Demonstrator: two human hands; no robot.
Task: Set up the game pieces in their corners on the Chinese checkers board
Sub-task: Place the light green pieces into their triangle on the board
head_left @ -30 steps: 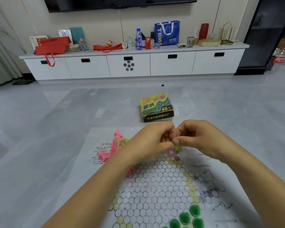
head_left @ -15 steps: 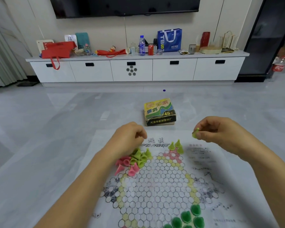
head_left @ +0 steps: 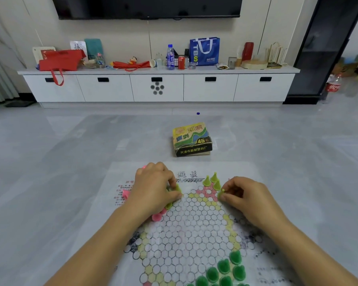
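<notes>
The board, a printed paper sheet, lies flat on the grey floor.

The right hand is over the right side of the board's far corner. Its thumb and forefinger are clamped on a light green cone, point up, just right of the pink-printed triangle. Whether the cone's base touches the sheet cannot be told.

Three light green pieces stand upright, close together, at the tip of that far corner, just left of the right hand.

The left hand is curled down over a loose heap of light green and pink pieces at the far left edge of the star. Its thumb and fingertips close on a green heap piece. Pink pieces show below the palm, and another pink piece lies left of the wrist.

Dark green pieces fill the near right corner, standing in a cluster.

The game box sits on the floor beyond the board's far edge, apart from it. A white cabinet lines the far wall, bearing a blue bag, a red bag, a bottle and a red can.
</notes>
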